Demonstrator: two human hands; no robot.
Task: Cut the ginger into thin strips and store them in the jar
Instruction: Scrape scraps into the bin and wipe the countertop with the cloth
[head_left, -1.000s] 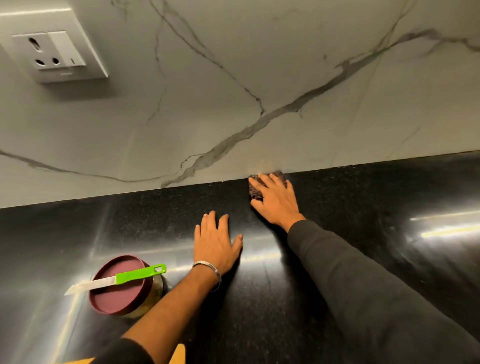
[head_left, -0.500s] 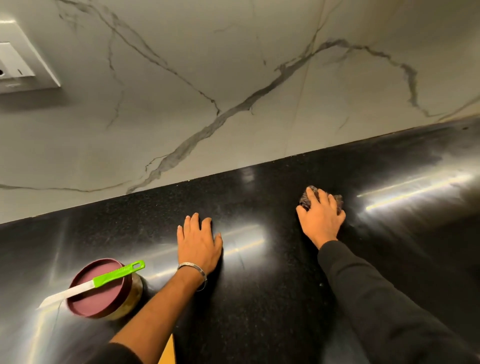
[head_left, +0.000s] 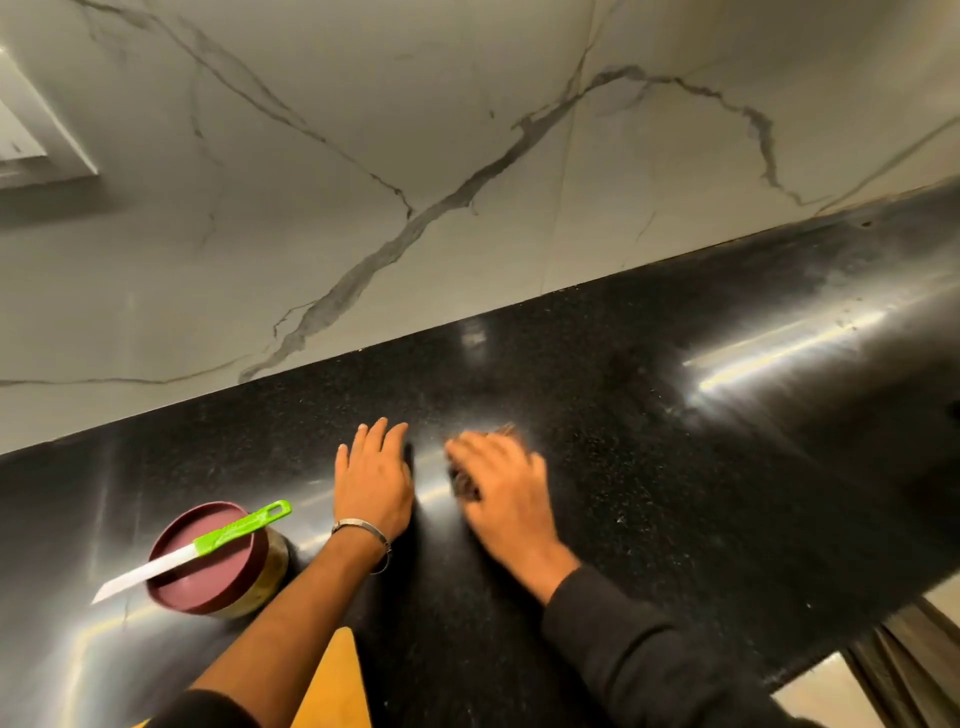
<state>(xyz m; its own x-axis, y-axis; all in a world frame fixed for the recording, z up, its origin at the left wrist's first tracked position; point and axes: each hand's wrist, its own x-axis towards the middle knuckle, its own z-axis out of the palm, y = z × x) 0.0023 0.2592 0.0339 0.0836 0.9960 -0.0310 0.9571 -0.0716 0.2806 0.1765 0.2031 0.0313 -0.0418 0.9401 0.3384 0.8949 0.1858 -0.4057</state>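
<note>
My right hand (head_left: 501, 493) lies on the black speckled stone counter (head_left: 675, 467) with a dark brownish scrubbing pad (head_left: 465, 480) under it. The fingers are curved over the pad and press it down, but the hand is blurred, so I cannot tell exactly how each finger sits. I judge that I am wiping the counter, which looks like cleaning around the cutting work.

My left hand (head_left: 371, 480) is flat on the counter just beside the right one, fingers straight and close together, holding nothing. I think it is there to support me while I lean forward.

The round jar with the maroon lid (head_left: 208, 558) stands to the left, near my left wrist, and the lid is on. The knife with the bright green handle and white blade (head_left: 192, 551) rests across the lid, probably to keep it off the wet surface. No ginger is visible, so I cannot say if strips are already inside the jar. A yellow board corner (head_left: 332, 680) shows at the counter's near edge.
</note>
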